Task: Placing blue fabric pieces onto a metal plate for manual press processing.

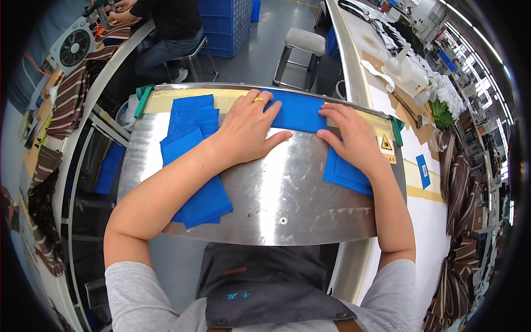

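Note:
A blue fabric piece [296, 111] lies flat along the far edge of the metal work plate [274, 191]. My left hand [251, 128] rests on its left end, fingertips on the cloth and thumb stretched out over bare metal; a yellow ring is on one finger. At the piece's right end, my right hand [346, 133] touches the edge with its fingertips, thumb near the lower corner. Several overlapping blue pieces [203, 199] lie under and beside my left forearm. More blue pieces [346, 170] lie partly beneath my right hand and wrist.
Green clamps [143, 101] [397, 130] sit at the plate's far corners. A white table [427, 228] on the right holds a hammer [408, 108], a plastic bottle [396, 62] and striped fabric [456, 174]. A fan [74, 47], a seated person and a stool [305, 41] are beyond.

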